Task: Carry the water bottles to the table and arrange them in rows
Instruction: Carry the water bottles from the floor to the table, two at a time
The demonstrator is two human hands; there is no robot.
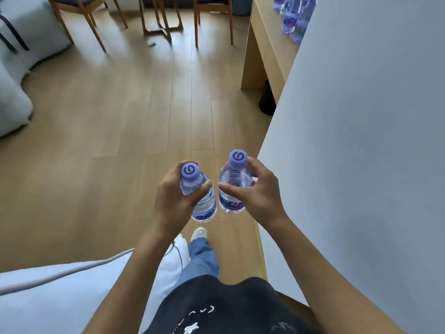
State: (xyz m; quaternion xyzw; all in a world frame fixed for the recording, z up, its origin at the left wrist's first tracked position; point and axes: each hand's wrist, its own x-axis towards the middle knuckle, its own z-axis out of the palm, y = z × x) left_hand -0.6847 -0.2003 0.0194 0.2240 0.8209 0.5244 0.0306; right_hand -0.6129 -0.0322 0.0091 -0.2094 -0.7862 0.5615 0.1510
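Left hand [172,196] and right hand [256,189] each curl fingers round an upright bottle — left bottle [199,196], right bottle [232,186] — over the floor; bench [269,39] with bottle row [292,18] lies ahead-right, nearer the right hand.

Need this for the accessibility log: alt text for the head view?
A person walks across a wooden floor, the left hand and right hand each gripping a capped water bottle. More bottles stand on a table ahead.
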